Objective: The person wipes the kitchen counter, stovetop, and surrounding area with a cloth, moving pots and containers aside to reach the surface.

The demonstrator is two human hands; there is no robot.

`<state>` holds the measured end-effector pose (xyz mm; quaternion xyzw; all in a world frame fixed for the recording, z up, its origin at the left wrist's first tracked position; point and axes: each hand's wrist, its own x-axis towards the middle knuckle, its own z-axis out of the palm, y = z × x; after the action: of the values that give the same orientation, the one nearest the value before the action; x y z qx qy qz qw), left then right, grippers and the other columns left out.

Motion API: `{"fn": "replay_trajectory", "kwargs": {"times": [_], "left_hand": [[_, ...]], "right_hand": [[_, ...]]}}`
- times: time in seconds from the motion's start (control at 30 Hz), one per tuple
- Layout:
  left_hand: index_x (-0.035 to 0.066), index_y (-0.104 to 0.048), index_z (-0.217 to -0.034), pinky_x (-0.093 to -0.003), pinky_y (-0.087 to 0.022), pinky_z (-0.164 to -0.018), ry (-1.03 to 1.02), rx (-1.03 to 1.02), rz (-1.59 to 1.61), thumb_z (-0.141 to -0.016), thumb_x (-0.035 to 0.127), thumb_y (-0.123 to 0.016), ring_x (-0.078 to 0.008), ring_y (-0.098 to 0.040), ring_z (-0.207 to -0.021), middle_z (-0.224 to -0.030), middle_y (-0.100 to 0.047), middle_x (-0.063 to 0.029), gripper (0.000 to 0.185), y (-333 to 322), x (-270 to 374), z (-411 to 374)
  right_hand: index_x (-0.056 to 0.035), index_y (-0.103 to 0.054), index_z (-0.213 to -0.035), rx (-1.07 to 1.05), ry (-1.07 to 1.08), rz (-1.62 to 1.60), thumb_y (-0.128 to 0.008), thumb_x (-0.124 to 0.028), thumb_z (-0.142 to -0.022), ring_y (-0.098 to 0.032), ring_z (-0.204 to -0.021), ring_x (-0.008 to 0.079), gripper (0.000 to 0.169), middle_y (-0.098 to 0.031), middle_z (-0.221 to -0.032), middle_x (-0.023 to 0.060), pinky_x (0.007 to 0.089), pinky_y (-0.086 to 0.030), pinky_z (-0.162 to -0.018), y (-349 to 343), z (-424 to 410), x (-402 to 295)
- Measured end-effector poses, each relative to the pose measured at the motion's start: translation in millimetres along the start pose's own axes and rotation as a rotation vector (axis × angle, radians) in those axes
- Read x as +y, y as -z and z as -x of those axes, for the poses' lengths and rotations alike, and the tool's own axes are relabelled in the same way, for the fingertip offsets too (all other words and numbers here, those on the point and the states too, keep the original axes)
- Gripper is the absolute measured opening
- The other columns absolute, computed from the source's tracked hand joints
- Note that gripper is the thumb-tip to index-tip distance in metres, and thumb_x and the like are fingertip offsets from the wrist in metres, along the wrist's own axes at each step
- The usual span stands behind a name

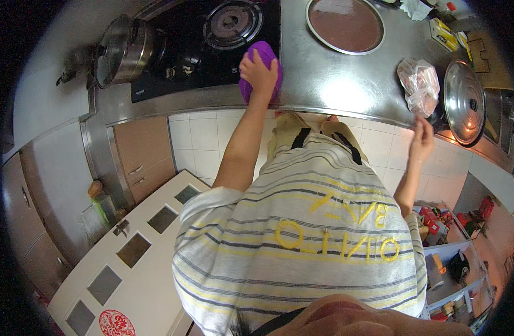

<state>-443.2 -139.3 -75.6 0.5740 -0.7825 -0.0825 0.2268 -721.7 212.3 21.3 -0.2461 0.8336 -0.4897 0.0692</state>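
My left hand [261,74] presses on a purple cloth [247,89] at the right edge of the black glass gas hob [185,86], where it meets the steel counter [307,84]. Over by the counter's front edge at the right, my right hand [423,133] holds nothing that I can see, its fingers loosely bent just below a clear plastic bag of pinkish food [418,86]. A round metal pan of reddish-brown liquid [345,25] stands at the back of the counter.
A lidded steel pot [133,52] stands at the hob's left. Near the plastic bag on the right is a round pan lid [465,103]. A yellow box [444,34] lies farther back. Behind me are a white panelled door [156,260] and a loaded shelf rack [448,248].
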Motion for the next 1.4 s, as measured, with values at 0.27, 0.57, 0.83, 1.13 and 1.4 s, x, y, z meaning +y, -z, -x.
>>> {"fn": "replay_trajectory", "kwargs": {"times": [0.27,0.57,0.83,1.13,1.4], "left_hand": [[0.013,-0.054,-0.127,-0.0484,-0.036,-0.094,-0.379,-0.301,0.252,-0.074,0.020,-0.071,-0.0347,-0.042,-0.114,-0.124,-0.048,-0.0126,0.056,-21.3,78.9,64.4],[0.010,-0.044,-0.134,-0.0511,-0.034,-0.096,-0.172,-0.126,0.243,-0.075,0.022,-0.071,-0.0404,-0.038,-0.116,-0.129,-0.040,-0.0212,0.067,9.8,34.4,84.3],[0.013,-0.040,-0.140,-0.0529,-0.032,-0.099,-0.390,-0.463,0.329,-0.075,0.025,-0.073,-0.0389,-0.036,-0.121,-0.134,-0.038,-0.0191,0.074,3.7,89.3,89.9],[0.013,-0.042,-0.139,-0.0493,-0.033,-0.101,-0.455,-0.496,0.348,-0.073,0.027,-0.074,-0.0380,-0.038,-0.120,-0.132,-0.041,-0.0178,0.074,9.3,80.5,80.5],[0.011,-0.043,-0.138,-0.0491,-0.034,-0.100,-0.489,-0.497,0.381,-0.072,0.027,-0.075,-0.0384,-0.039,-0.118,-0.131,-0.042,-0.0181,0.075,7.8,78.9,77.2]], "right_hand": [[-0.0050,-0.044,-0.136,0.512,-0.461,0.097,-0.067,-0.030,-0.086,-0.051,-0.116,0.0302,0.060,-0.051,-0.126,0.0167,0.0399,-0.049,-0.086,88.6,-7.1,161.1],[-0.0038,-0.051,-0.124,-0.059,-0.855,-1.182,-0.056,-0.040,-0.093,-0.056,-0.106,0.0306,0.048,-0.058,-0.111,0.0159,0.0471,-0.046,-0.095,57.1,-37.9,108.0],[-0.0061,-0.053,-0.085,-0.244,-0.844,-1.305,-0.059,-0.027,-0.093,-0.046,-0.055,0.0104,0.023,-0.047,-0.064,0.0002,0.0257,-0.044,-0.053,54.3,-69.2,151.7],[-0.0146,-0.041,-0.073,-0.009,-0.861,-0.868,-0.059,-0.020,-0.093,-0.032,-0.041,0.0056,0.027,-0.037,-0.056,-0.0050,0.0210,-0.033,-0.039,81.5,-57.9,134.1],[-0.0130,-0.043,-0.075,-0.077,-0.728,-0.592,-0.057,-0.021,-0.094,-0.033,-0.038,0.0036,0.025,-0.039,-0.056,-0.0054,0.0214,-0.029,-0.035,130.2,-23.9,27.1]]}}
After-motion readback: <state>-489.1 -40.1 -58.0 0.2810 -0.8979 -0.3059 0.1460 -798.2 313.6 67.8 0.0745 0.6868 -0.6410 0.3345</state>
